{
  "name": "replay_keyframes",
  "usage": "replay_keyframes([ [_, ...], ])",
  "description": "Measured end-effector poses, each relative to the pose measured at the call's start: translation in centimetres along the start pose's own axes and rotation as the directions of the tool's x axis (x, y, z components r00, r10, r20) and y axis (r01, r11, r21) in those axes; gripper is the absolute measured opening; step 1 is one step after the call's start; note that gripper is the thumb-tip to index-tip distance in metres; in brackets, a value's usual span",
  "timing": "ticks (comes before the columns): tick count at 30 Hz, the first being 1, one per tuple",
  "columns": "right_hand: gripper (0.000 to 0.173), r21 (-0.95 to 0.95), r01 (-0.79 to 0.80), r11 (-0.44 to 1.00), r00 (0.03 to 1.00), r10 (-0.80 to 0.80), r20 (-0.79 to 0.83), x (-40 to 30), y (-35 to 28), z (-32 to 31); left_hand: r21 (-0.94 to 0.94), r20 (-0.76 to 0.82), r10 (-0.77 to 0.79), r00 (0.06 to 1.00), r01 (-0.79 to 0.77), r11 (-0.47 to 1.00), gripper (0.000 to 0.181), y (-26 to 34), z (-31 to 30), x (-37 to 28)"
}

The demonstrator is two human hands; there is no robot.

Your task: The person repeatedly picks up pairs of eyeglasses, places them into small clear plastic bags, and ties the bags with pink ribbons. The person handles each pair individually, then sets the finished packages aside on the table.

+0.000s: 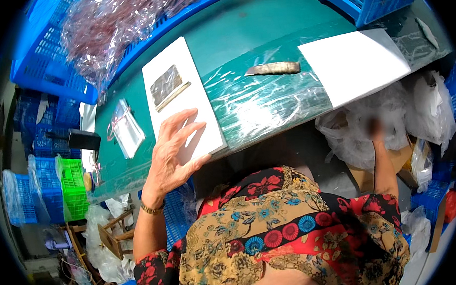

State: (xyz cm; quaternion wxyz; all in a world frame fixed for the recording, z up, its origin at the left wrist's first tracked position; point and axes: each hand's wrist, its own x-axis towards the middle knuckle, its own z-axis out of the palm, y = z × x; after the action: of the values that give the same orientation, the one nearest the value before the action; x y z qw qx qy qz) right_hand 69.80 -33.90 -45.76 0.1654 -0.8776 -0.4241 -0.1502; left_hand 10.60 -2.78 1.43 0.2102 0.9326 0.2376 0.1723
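My left hand (173, 146), fingers apart, is over the near end of a long white stack of paper or card (203, 116). On that stack lie a dark flat rectangular piece (166, 83) and a thin pale strip (173, 96). My right hand (374, 127) is lowered past the table's front edge, against a clear plastic bag (354, 131). It is blurred, so what its fingers do is hidden. A short knife with a wrapped handle (278, 68) lies between the long stack and a wider white sheet or stack (356, 64) at the right.
A blue crate (52, 80) of crinkled clear film packets (104, 36) stands at the far left of the green table (221, 29). Another blue crate (376, 0) is at the far right. Left of the long stack lies a banded bundle of clear sleeves (127, 129). Cardboard (361, 177) is below.
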Motion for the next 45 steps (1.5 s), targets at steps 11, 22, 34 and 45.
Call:
replay_keyframes([
  [11,0.018,0.266,-0.328,0.906,0.643,0.008,0.766,4.8,-13.3,-18.8,-0.246,-0.291,-0.035,0.956,-0.04,0.968,0.012,-0.5,1.2,-0.6],
  [22,0.022,0.86,-0.129,0.494,0.554,-0.683,0.476,13.0,-41.9,-40.3,-0.628,-0.249,-0.29,0.924,0.074,0.775,0.016,-2.0,2.2,-0.9],
  [34,0.064,0.542,0.775,0.326,0.367,-0.93,0.035,21.8,-62.3,-29.4,-0.589,-0.399,-0.372,0.838,0.077,0.804,0.04,-2.5,3.7,-0.4],
  [45,0.056,0.499,0.858,0.124,0.267,-0.937,-0.225,22.0,-62.8,-27.6,-0.758,-0.317,-0.478,0.819,0.083,0.647,0.039,-3.6,4.3,-0.6],
])
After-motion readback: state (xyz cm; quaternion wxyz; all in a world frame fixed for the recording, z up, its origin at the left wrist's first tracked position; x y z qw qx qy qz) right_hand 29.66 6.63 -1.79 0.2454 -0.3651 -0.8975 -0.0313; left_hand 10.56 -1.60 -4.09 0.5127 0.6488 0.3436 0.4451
